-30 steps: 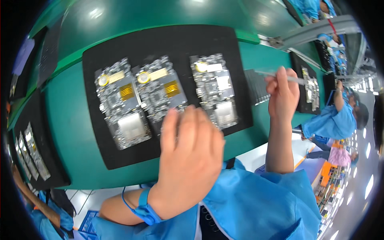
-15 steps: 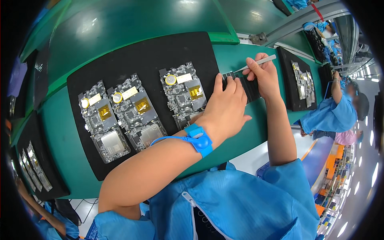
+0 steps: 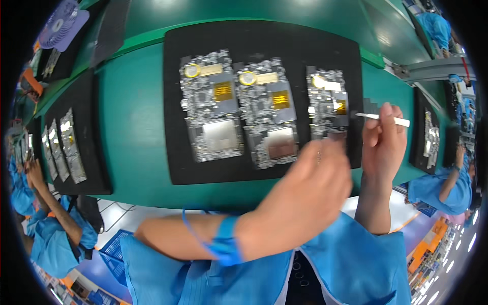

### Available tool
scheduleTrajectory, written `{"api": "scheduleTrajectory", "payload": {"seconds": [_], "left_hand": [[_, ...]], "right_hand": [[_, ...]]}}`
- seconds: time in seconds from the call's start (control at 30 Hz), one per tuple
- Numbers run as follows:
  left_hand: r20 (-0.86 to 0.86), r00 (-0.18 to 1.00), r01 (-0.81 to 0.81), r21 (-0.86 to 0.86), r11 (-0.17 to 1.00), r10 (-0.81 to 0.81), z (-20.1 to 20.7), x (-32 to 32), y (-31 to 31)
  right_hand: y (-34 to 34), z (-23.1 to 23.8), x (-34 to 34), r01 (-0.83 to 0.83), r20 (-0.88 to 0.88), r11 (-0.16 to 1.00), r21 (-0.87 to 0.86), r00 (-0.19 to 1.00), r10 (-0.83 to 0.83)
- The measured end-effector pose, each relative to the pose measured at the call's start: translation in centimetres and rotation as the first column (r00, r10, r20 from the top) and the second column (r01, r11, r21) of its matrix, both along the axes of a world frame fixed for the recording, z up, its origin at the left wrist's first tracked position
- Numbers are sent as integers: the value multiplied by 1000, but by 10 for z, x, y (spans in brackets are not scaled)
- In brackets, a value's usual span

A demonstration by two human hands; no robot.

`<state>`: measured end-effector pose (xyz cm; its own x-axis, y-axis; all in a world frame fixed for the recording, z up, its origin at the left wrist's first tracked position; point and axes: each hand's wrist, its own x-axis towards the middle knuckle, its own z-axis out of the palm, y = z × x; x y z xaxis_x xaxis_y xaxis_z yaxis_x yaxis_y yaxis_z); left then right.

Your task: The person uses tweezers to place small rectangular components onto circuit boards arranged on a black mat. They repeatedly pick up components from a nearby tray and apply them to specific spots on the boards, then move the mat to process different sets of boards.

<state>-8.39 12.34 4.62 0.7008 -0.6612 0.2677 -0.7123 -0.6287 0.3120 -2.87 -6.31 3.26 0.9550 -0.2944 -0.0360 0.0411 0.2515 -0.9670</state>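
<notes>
My right hand point(image 3: 384, 145) grips a pair of pale tweezers point(image 3: 390, 120), the narrow tip pointing left toward the rightmost circuit board point(image 3: 325, 109). My left hand point(image 3: 310, 190), with a blue wrist strap point(image 3: 227, 241), is smeared by motion over that board's lower end. Its fingertips are too blurred to show whether they hold or touch anything. Two more boards, a middle one point(image 3: 262, 104) and a left one point(image 3: 208, 96), lie on the black mat point(image 3: 264, 38). Each board carries a round yellow-rimmed cell and an amber patch. Part of a dark sheet point(image 3: 371, 105) shows behind my right hand.
On the green table point(image 3: 132, 117), a second black mat point(image 3: 94, 137) with several boards lies left, and another point(image 3: 419, 137) lies right. A purple fan point(image 3: 58, 25) stands far left. Co-workers in blue sit on both sides. A blue basket point(image 3: 114, 254) is below the table.
The view has swung, so the mat sits further right and squarer. My left hand has left the dark sheet and come back toward the rightmost board. My right hand still holds the tweezers, now lower and flatter.
</notes>
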Motion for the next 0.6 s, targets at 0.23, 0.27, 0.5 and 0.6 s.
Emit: {"api": "scheduleTrajectory", "payload": {"seconds": [0.23, 0.27, 0.5, 0.6], "left_hand": [[-101, 859, -504, 14, 864, 502, -24, -38, 97], [-91, 863, -500, -6, 866, 498, -30, -39, 99], [5, 872, -488, -72, 870, 489, -56, -41, 102], [12, 874, -484, -78, 872, 486, -58, -41, 103]], "right_hand": [[127, -6, -15, -260, -127, 963, 74, 955, 268], [137, -7, -14, -258, -112, 965, 54, 958, 262], [163, -13, -14, -244, -137, 962, -120, 964, 227], [168, -14, -15, -236, -121, 956, -172, 969, 217]]}}
